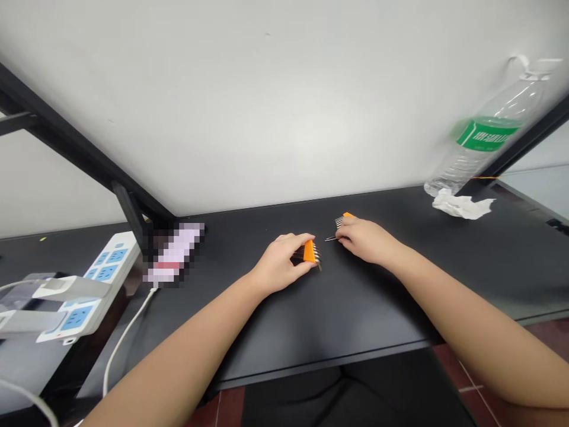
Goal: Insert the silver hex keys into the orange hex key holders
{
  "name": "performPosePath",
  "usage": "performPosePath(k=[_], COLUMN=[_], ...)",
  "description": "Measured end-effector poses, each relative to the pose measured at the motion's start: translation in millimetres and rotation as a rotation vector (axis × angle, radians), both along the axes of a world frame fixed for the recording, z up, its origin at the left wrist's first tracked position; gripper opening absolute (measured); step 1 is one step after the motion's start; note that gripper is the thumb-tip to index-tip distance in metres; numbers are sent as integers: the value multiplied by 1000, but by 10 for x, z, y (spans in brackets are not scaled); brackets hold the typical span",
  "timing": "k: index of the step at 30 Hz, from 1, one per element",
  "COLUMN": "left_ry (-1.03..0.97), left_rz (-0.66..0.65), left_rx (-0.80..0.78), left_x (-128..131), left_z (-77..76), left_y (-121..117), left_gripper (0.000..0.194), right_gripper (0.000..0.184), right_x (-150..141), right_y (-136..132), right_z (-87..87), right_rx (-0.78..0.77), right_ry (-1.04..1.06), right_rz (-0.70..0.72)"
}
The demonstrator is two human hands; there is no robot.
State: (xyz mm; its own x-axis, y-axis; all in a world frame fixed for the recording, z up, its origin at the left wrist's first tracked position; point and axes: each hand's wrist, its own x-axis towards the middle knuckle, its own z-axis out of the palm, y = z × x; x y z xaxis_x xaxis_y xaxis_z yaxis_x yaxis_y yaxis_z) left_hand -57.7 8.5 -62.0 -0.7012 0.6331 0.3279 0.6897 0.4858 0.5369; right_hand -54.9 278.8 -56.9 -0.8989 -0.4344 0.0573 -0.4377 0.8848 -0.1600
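My left hand [282, 264] is closed with thumb and fingers on either side of an orange holder [309, 251]. Several metal shafts, which look like hex keys, stick out from its right side. My right hand [362, 238] is closed around a second orange piece [349, 214], of which only the top edge shows above the fingers. Thin metal shafts [339, 222] fan out to its left. Lower down, a slim metal rod [331, 239] points left from under the right fingertips. The two hands are apart, low over the black desk [338, 314].
On the left lie a white power strip [116, 244] with plugs in it and a blurred-out phone [180, 252] on a white cable [127, 332]. A clear bottle with a green label [489, 135] leans at the back right wall, beside a crumpled tissue [462, 206].
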Motion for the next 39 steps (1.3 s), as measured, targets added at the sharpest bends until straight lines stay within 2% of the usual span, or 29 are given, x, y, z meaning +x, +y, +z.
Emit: performPosePath(k=[7, 11, 14, 17, 22, 33, 36, 39], left_ry=[-4, -81, -112, -83, -72, -22, 1, 22], left_rz=[0, 46, 80, 89, 93, 71, 38, -20], left_rx=[-14, 13, 23, 5, 4, -24, -68, -60], left_x=[-9, -11, -5, 6, 14, 15, 26, 36], left_z=[-13, -32, -19, 6, 6, 4, 31, 53], left_y=[-3, 1, 12, 24, 26, 19, 23, 27], left_gripper=[50, 58, 51, 44, 44, 45, 43, 41], right_gripper=[13, 11, 11, 12, 13, 25, 27, 19], right_x=[143, 177, 184, 191, 208, 295, 312, 302], right_y=[-145, -199, -237, -260, -255, -236, -256, -278], right_z=[158, 179, 183, 184, 170, 182, 192, 217], right_rx=[28, -197, -380, -437, -401, -175, -281, -531], right_ry=[-206, -169, -120, -24, 58, 141, 136, 44], right_rz=[-100, 36, 122, 166, 186, 218, 278, 294])
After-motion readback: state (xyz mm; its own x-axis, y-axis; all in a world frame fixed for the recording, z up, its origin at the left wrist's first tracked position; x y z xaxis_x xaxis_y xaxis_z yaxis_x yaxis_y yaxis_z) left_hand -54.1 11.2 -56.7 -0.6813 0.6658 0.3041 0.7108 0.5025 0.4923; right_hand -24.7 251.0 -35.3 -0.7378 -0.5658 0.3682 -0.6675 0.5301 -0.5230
